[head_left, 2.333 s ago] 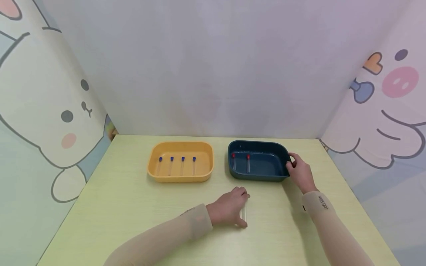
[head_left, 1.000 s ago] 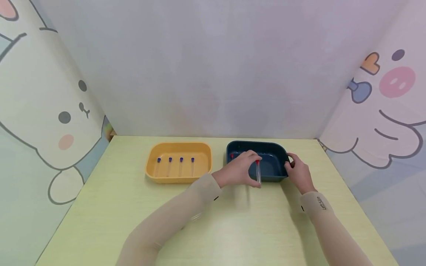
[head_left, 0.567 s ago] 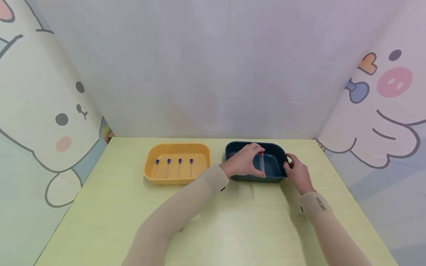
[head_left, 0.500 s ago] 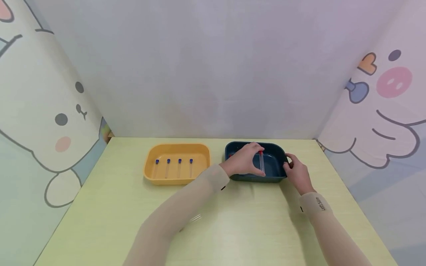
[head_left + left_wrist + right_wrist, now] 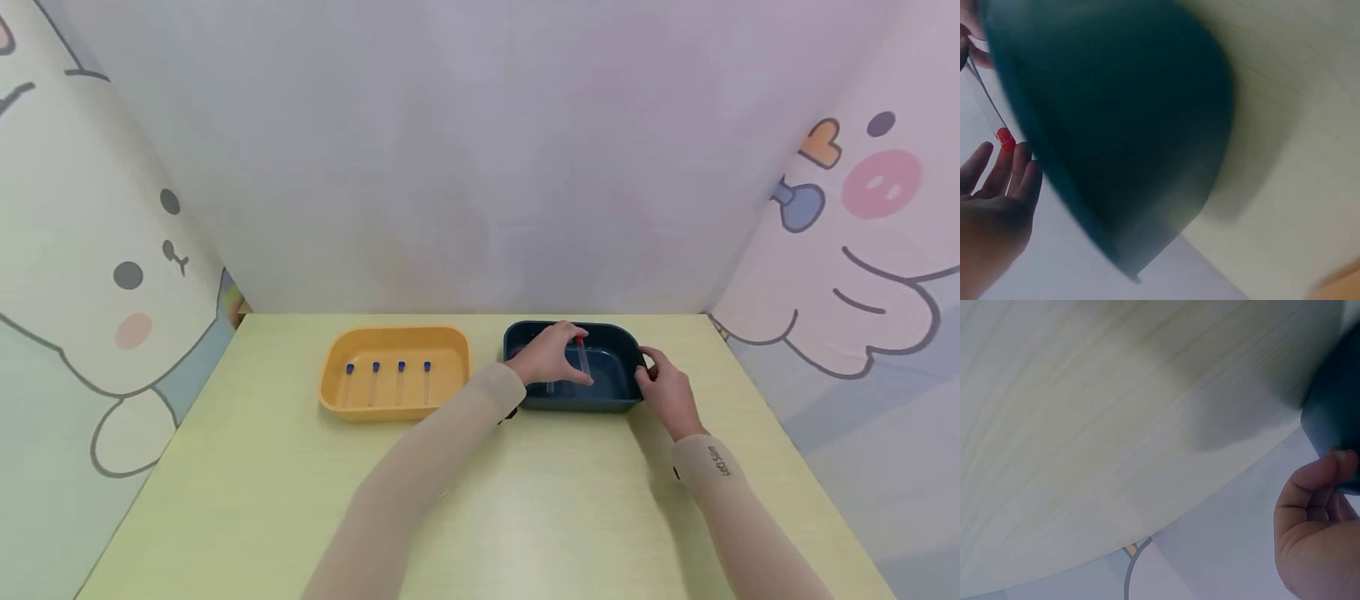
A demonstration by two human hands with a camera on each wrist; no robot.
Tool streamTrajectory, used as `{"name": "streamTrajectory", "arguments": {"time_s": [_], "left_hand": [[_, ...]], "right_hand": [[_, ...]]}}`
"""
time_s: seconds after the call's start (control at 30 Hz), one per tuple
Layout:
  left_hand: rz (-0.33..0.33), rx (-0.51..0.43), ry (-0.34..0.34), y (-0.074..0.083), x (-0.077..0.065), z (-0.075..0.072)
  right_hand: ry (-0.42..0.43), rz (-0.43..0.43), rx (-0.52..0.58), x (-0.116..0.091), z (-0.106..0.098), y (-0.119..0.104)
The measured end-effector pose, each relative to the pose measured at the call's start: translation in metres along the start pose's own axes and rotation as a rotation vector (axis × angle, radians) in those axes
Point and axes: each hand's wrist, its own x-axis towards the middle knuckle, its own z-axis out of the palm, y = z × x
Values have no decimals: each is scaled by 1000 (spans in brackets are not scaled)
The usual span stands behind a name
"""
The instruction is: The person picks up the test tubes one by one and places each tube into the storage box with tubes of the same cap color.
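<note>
My left hand (image 5: 546,356) pinches a clear test tube (image 5: 585,360) with a red cap (image 5: 1005,139), thumb at the bottom end and fingers at the cap. It holds the tube over the dark blue tray (image 5: 577,406). Below the palm, the lower end of another tube (image 5: 551,387) shows inside that tray; the rest is covered by the hand. My right hand (image 5: 667,392) grips the tray's right end, its thumb and fingers on the rim. In the right wrist view the fingers curl at the tray wall (image 5: 1329,419).
To the left stands a yellow tray (image 5: 393,413) with several blue-capped test tubes (image 5: 375,385) in a row. The tip of a loose tube (image 5: 444,493) peeks out beside the left forearm on the table. A pale curtain (image 5: 480,167) rises behind.
My left hand has picked up the red-capped tube from the table and carried it up over the dark tray, lately shifting slightly left. My right hand keeps its hold on the rim.
</note>
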Motion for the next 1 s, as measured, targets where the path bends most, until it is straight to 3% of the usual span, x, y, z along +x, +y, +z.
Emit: {"name": "streamTrajectory", "arguments": {"time_s": [0.17, 0.3, 0.7, 1.0], "left_hand": [[-38, 9, -26, -9, 8, 10], [-45, 71, -34, -12, 14, 16], [-23, 211, -59, 1, 22, 22], [-94, 245, -66, -8, 26, 32]], "right_hand": [[8, -10, -8, -1, 2, 1], [23, -20, -10, -1, 0, 1], [19, -7, 2, 0, -1, -1], [22, -7, 4, -2, 0, -3]]}}
